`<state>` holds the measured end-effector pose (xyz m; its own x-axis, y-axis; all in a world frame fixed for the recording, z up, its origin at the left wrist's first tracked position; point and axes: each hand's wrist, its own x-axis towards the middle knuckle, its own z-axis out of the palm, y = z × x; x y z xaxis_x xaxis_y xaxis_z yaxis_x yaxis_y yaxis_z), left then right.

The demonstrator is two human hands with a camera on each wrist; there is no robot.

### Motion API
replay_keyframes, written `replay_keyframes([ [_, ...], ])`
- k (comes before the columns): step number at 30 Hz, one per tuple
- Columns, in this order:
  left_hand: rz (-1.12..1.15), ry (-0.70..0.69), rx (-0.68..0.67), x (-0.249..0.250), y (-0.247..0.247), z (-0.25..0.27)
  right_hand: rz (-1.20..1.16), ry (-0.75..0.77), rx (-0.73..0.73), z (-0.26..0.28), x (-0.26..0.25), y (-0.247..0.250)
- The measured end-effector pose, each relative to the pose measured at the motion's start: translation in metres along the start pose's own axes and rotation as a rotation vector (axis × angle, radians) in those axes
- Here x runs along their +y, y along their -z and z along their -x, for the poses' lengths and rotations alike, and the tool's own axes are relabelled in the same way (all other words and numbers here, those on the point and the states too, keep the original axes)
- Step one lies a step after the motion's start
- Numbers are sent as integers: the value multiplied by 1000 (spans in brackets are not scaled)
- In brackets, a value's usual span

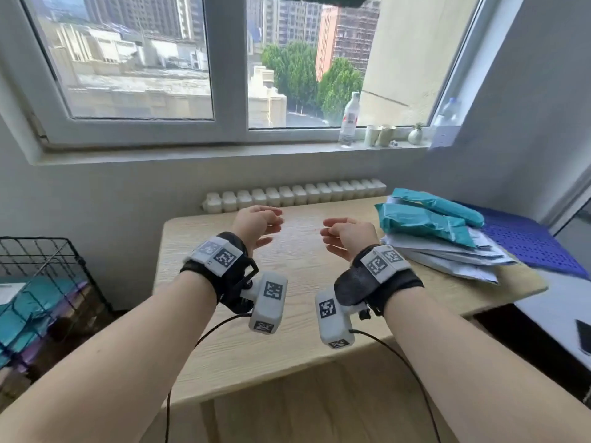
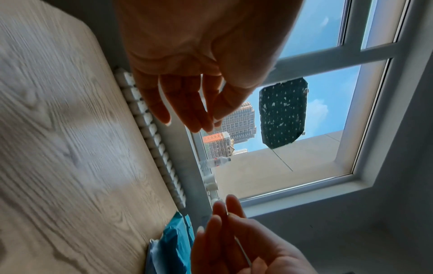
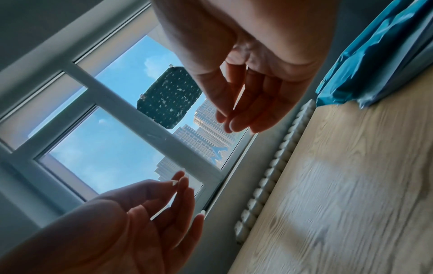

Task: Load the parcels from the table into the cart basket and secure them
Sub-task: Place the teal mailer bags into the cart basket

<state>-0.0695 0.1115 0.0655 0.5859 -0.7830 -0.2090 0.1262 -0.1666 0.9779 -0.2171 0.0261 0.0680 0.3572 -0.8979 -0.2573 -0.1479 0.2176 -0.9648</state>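
I have both hands raised above the desk [image 1: 287,314], palms facing each other and apart. My left hand [image 1: 256,223] hangs with fingers loosely curled, gripping nothing; my right hand [image 1: 348,235] is the same, relaxed and empty. The parcels [image 1: 438,231], teal bags on top of grey ones, lie stacked on the desk's right end, near my right hand but untouched. The cart basket [image 1: 48,260] stands left of the desk, with teal bags already inside.
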Motion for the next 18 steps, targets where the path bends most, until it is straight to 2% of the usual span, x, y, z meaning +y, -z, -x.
replay_keyframes([
  [9, -10, 97, -46, -15, -141, -38, 2, -67, 78, -58, 15, 139],
  [13, -37, 122, -75, -14, -185, -68, -49, -113, 115, -94, 20, 177],
  [18, -65, 154, -110, -18, -239, -130, -68, -128, 195, -155, 17, 212],
])
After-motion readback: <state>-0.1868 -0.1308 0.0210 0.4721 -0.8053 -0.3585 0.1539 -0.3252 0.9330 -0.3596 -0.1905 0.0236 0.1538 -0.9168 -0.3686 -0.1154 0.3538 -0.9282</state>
